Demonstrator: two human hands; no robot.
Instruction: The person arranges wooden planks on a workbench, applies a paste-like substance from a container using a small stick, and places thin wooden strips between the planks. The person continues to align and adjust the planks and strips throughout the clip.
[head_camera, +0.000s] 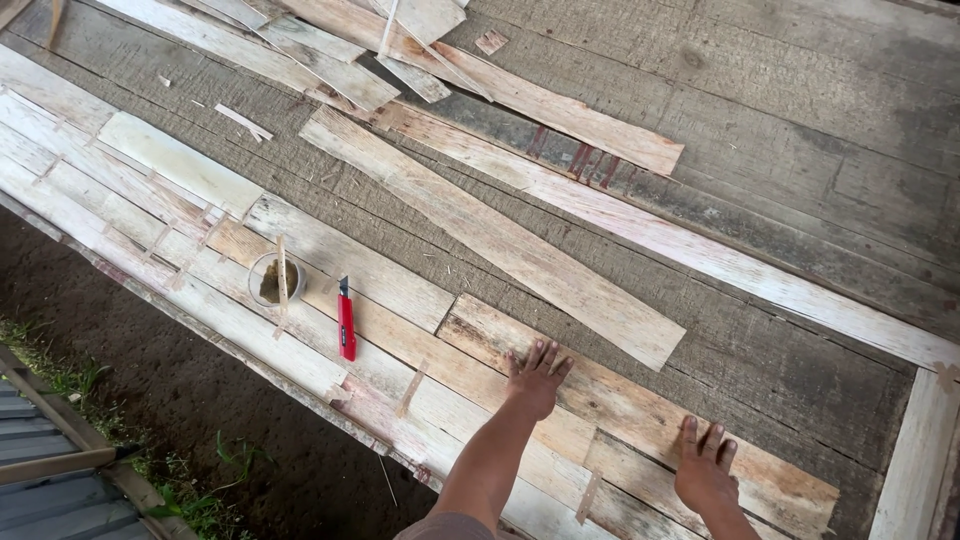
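My left hand (534, 377) lies flat, fingers spread, on a thin wood veneer sheet (640, 410) near the front of a wide wooden platform. My right hand (705, 468) presses flat on the same sheet, further right. Neither hand holds anything. The sheet sits among other veneer strips joined side by side in a long row (150, 200), with small tape-like pieces across the seams. A red utility knife (346, 322) lies on the strips to the left of my left hand. Beside the knife stands a small round cup (274, 280) with a stick resting in it.
A long loose veneer strip (490, 235) lies diagonally behind my hands. More strips (520, 95) are piled at the back. The grey plank platform (800, 150) stretches to the right. Beyond the platform's front edge is dark soil (150, 380) with grass and a metal sheet at lower left.
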